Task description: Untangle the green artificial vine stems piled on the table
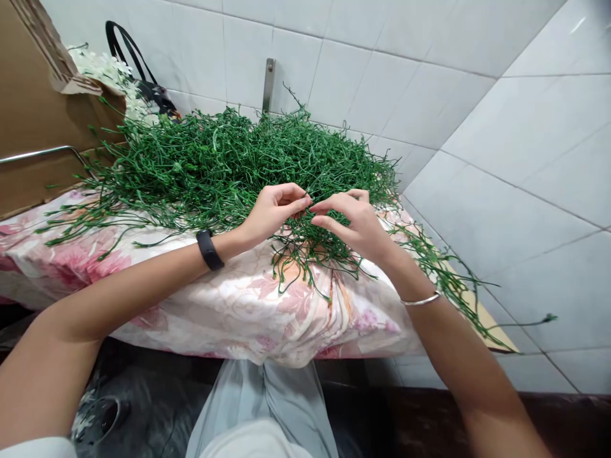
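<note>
A large heap of thin green artificial stems (229, 159) covers the back of a surface draped with a pink floral cloth (229, 305). Over the heap's front edge, my left hand (277, 213) pinches something small, seemingly a green stem, between thumb and fingertips. Just to its right is my right hand (353, 222), its thumb and index finger apart and pointing at the left fingertips. More stems hang down the cloth below both hands.
A cardboard box (57, 121) stands at the left with a metal rod across it. White flowers (112, 76) and a black-handled bag (157, 95) are behind it. Tiled walls (382, 57) rise behind and at the right. Loose stems (449, 280) lie on the right end.
</note>
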{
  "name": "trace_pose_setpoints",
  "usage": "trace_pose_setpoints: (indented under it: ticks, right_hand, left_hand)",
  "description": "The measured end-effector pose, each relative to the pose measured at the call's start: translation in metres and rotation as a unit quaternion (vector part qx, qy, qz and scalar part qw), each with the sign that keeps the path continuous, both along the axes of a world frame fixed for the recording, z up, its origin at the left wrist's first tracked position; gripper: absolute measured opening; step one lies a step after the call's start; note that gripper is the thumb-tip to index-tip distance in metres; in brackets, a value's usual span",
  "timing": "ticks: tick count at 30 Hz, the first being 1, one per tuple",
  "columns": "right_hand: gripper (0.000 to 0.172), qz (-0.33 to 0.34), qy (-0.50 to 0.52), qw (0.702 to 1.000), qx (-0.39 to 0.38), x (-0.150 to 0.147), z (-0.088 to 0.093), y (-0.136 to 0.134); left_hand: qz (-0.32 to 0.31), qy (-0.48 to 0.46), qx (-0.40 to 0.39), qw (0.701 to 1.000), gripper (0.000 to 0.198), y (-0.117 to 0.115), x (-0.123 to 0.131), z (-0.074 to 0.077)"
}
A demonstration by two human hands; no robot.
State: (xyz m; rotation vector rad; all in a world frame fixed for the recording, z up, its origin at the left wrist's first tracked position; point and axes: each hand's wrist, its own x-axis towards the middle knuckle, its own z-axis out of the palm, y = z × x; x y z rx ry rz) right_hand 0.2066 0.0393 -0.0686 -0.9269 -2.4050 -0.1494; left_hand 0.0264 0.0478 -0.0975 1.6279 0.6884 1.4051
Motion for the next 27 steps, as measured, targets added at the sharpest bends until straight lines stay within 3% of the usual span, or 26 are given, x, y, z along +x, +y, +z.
trace_pose_setpoints:
  ticks: [3,9,15,21,27]
  right_hand:
    - [0.019,0.021,-0.004,0.998,0.062,-0.004,-0.009,0.002]
    - [0.024,-0.026,-0.094,0.968,0.23,0.001,-0.009,0.005]
    - [0.029,-0.022,-0.184,0.935,0.301,0.003,-0.005,0.004]
    - [0.028,-0.044,-0.208,0.908,0.362,0.003,-0.004,0.0]
    - [0.029,-0.063,-0.18,0.916,0.354,0.0,-0.005,0.001]
  left_hand:
    - [-0.006,-0.005,-0.006,1.0,0.015,-0.001,0.0,0.001]
    - [-0.026,0.06,-0.081,0.995,0.031,-0.005,0.003,0.003]
    - [-0.018,0.131,-0.114,0.985,0.023,-0.012,0.003,0.012]
    - [-0.026,0.153,-0.103,0.982,0.04,-0.012,-0.002,0.014]
    - [-0.03,0.127,-0.076,0.989,0.022,-0.008,-0.003,0.012]
